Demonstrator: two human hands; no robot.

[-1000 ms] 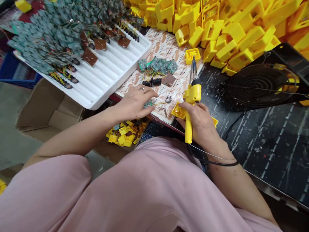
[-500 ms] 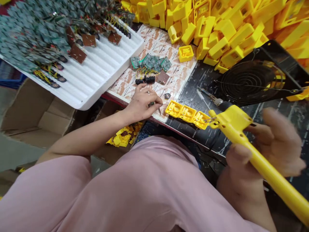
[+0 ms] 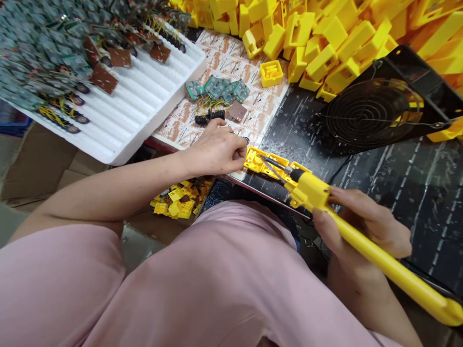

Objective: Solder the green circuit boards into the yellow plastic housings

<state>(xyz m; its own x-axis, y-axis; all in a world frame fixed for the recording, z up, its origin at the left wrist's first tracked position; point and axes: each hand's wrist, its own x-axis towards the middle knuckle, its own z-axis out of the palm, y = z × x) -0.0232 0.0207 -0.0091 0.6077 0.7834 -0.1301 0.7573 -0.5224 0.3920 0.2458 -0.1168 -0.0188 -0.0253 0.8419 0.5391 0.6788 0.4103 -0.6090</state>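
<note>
My right hand (image 3: 369, 224) grips a yellow soldering iron (image 3: 336, 219) with a wire feed guide beside its tip. That tip reaches over the leftmost of three small yellow plastic housings (image 3: 255, 160) standing in a row at the bench edge; whether it touches cannot be told. The iron partly covers the other two. At the left end of the row is my left hand (image 3: 219, 149), fingers closed together; anything in them is hidden. A small round part (image 3: 246, 140) shows just behind its fingertips. Above that hand lie several green circuit boards (image 3: 220, 89) with yellow wires and black cylindrical parts (image 3: 210, 117).
A white foam tray (image 3: 144, 101) heaped with wired circuit boards stands at left. Yellow housings (image 3: 325, 53) are piled along the back, with one separate housing (image 3: 271, 73) in front. A black fan (image 3: 372, 111) sits at right. Below the bench is a cardboard box (image 3: 47, 168).
My right hand has brought the soldering iron left and down, from the right end of the row to over the leftmost housing. My left hand has closed in beside that housing.
</note>
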